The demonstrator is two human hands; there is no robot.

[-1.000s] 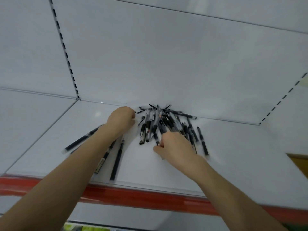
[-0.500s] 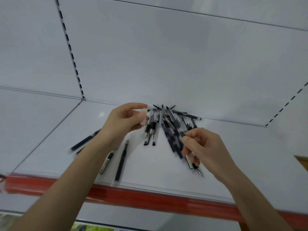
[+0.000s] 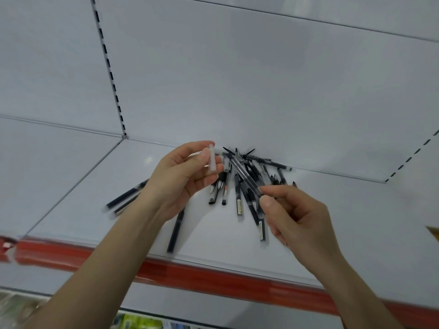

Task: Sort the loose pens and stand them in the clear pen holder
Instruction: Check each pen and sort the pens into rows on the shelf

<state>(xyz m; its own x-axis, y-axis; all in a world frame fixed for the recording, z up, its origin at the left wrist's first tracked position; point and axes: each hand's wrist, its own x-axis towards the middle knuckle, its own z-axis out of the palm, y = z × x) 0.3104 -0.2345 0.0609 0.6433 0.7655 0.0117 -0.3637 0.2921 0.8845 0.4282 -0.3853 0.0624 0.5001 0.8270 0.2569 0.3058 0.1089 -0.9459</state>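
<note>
Above the white shelf (image 3: pixel 344 238), the left hand (image 3: pixel 180 184) pinches a short frosted cap (image 3: pixel 212 160) upright between thumb and fingers. The right hand (image 3: pixel 299 219) grips a clear-barrelled pen (image 3: pixel 244 174) that slants up toward the cap. Beneath them a heap of pens (image 3: pixel 238 198) lies against the back wall (image 3: pixel 261 79), with stray pens (image 3: pixel 126 194) to its left on the shelf.
</note>
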